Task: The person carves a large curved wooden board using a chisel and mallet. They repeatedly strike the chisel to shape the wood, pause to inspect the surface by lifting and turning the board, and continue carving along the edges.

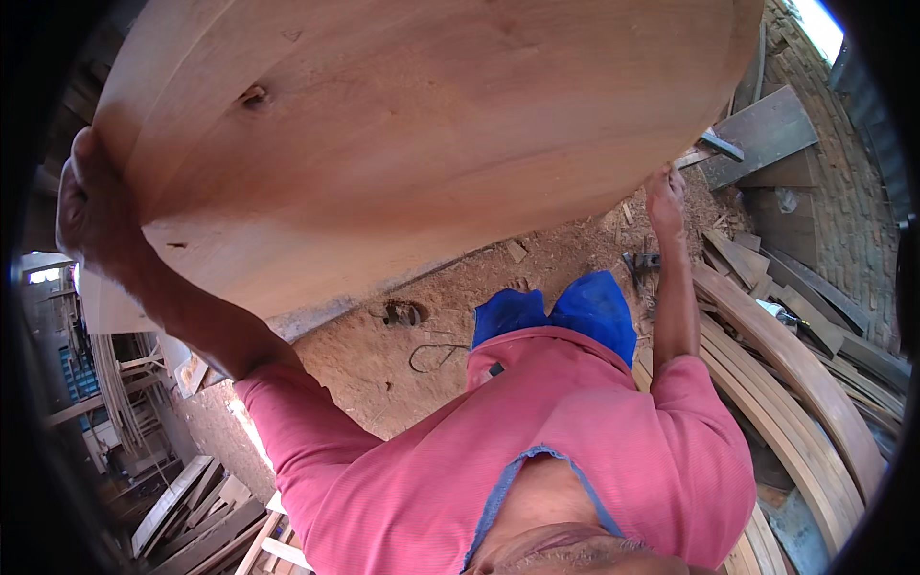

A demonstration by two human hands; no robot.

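A large, broad wooden panel (412,144) with a dark knot near its upper left fills the upper part of the head view. At its left edge, my left hand (91,206) is closed, thumb up against the wood; some of its fingers are hidden from view. My right hand (665,199) is closed on the panel's lower right edge, its arm stretched forward. The panel's lower edge hangs over the ground in front of my legs; whether it rests on something I cannot tell.
Sawdust covers the floor (374,369), where a small dark object (404,312) and a cord loop (431,357) lie. Long planks (767,393) are stacked at right, below a leaning board (762,134) and brick wall (824,163). Offcuts (206,513) are piled at lower left.
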